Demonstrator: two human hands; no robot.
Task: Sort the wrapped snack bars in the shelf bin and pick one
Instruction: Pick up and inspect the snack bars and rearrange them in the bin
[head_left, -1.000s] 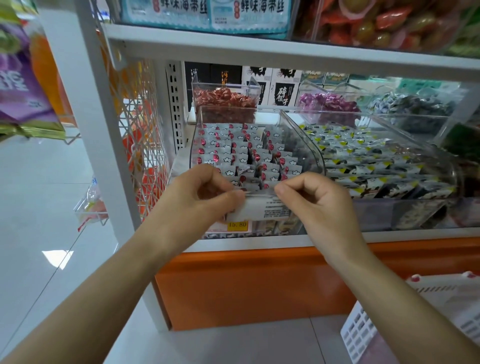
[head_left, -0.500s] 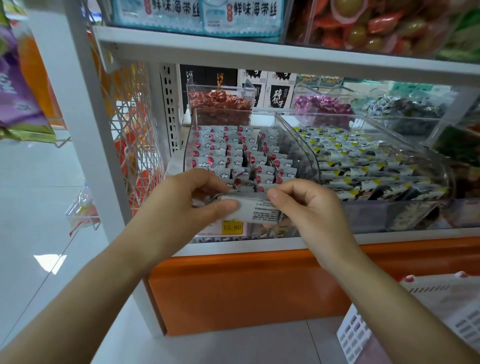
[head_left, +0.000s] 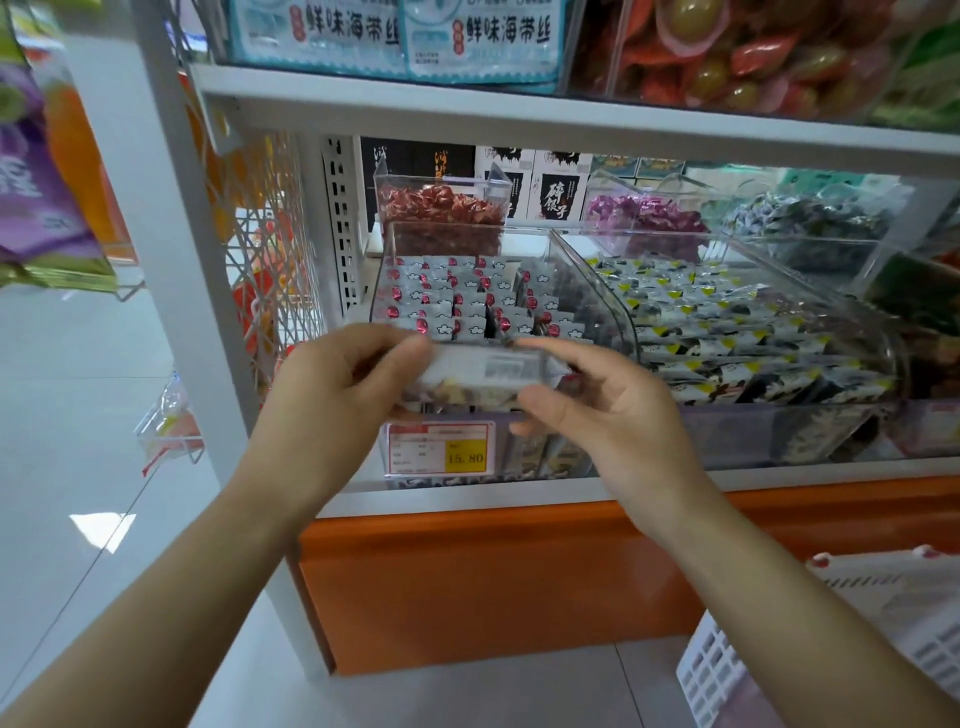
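1. Picking looks to us like the step in hand. One pale grey-white, oblong, film-wrapped snack bar is held level between both hands, out of the bin and just in front of its front lip. A barcode panel faces up, and the rest of the print is too blurred to read.
2. Our left hand pinches the bar's nine o'clock end, with the thumb over the top and the fingers curled beneath.
3. Our right hand pinches the three o'clock end, forefinger along the top edge and thumb underneath. Its other fingers hang loosely curled.
4. At twelve o'clock from the bar stands the clear acrylic, curved-front shelf bin. Its grey-white, red-dotted stocked bars stand in fairly even rows, with a few near the middle leaning. We judge the sorting largely done, though our hands hide the front row.
5. At three o'clock sits a neighbouring clear bin of yellow-and-black wrapped bars. At six o'clock, below the bar, hangs a red-and-yellow price label. At five o'clock in our view stands a white slotted plastic basket.
6. Next, we reckon one hand should let go while the other carries the bar clear, perhaps down to that basket. The grip needs to be firm because the film looks slick, and the path should avoid the bin's lip.
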